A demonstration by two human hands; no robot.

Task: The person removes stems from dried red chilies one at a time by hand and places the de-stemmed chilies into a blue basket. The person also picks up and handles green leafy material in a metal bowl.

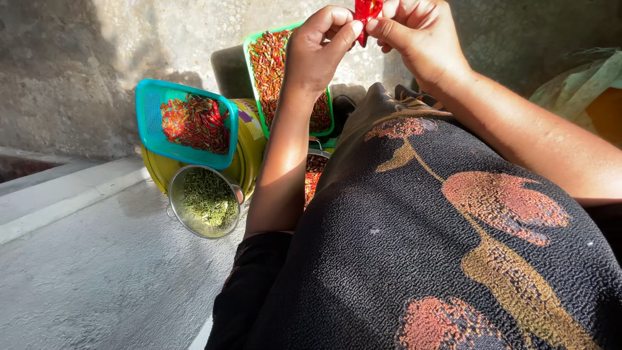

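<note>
My left hand (321, 45) and my right hand (418, 32) are raised together at the top of the view, both pinching one red chili pepper (365, 13) between the fingertips. My lap, covered by a dark flowered cloth (440, 214), fills the lower right. Beyond my left arm a green tray (249, 45) leans against the wall, full of red chilies. To the left a teal basket (146, 107) holds red chilies and rests on a yellow tin (249, 155). A metal bowl (173, 194) of green stems stands in front of the tin.
Another container of red chilies (312, 178) shows partly behind my left forearm. A rough concrete wall (78, 58) stands behind, with a raised concrete step (58, 194) on the left and grey floor below. A green and orange bundle (589, 97) lies at the right edge.
</note>
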